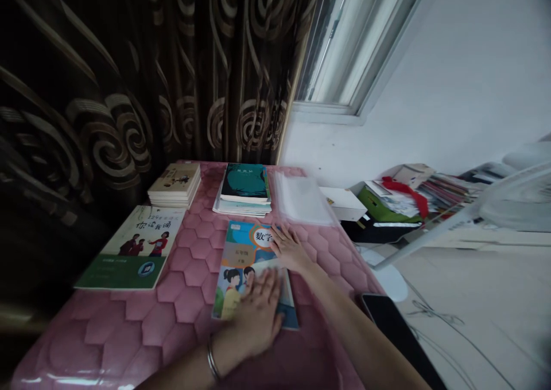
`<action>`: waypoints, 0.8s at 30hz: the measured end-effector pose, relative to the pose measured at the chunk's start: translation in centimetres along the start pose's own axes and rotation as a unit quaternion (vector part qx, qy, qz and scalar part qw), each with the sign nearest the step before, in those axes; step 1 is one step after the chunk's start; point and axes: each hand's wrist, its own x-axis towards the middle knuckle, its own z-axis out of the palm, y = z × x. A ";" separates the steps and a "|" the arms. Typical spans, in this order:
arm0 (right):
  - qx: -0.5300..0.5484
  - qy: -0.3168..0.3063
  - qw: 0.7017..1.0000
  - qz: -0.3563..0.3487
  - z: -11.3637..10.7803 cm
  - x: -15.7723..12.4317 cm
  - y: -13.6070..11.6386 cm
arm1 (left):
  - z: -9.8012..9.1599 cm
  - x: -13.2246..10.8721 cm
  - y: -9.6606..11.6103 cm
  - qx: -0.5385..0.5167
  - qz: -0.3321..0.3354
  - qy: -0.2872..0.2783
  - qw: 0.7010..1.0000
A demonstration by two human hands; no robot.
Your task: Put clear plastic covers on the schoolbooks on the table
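Got a math book [244, 251] lying flat and cover-up on the worktop [140, 330], pretty much right under both hands. Sitting a bit right of the middle, closer to the right edge than the left. Seeing the left hand [259, 308] open, palm down over the lower half of the cover, fingers aimed toward the far edge; kinda blurry there, so can't tell about actual pressing. Seeing the right hand [291, 248] open too, fingers laid over the cover's upper right part, with the wrist out past the book's side.

Spotting a teal stack [245, 183] just beyond the book, near the far edge, with some whitish sheets [303, 199] right next to it, around the far right corner. Also spotting a tan stack [174, 183] by the far left corner and a green-and-white book [129, 258] just in front of it, along the left edge. Down by the right edge, close to the right forearm: a black slab [394, 324], too dark to ID.
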 end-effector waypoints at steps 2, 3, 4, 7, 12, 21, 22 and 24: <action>-0.003 -0.011 1.000 0.004 0.1 -0.1 -0.1 | 0.0 -1.2 0.8 -0.003 0.036 0.009 0.999; -0.003 -0.017 1.000 0.005 0.1 -0.1 -0.1 | 0.1 -1.8 1.0 0.003 0.029 0.016 0.999; -0.003 -0.020 1.000 0.005 0.1 -0.2 -0.1 | 0.2 -2.4 1.0 0.013 0.009 0.023 1.000; -0.007 -0.024 1.000 0.005 -0.1 -0.2 -0.2 | 0.6 -4.2 0.3 0.059 -0.074 0.054 0.994; -0.025 -0.023 0.999 0.012 -0.6 -0.3 -0.9 | 0.7 -6.3 -0.6 0.126 -0.167 0.126 0.970; 0.053 -0.036 0.998 0.027 -1.4 2.2 -9.7 | 0.3 -6.4 -0.5 0.124 -0.169 0.118 0.971; 0.064 -0.040 0.997 0.017 -1.5 2.8 -10.6 | 0.4 -6.4 -0.5 0.121 -0.172 0.115 0.971; 0.080 -0.050 0.996 -0.005 -1.7 3.9 -12.2 | 0.5 -6.5 -0.4 0.116 -0.181 0.113 0.970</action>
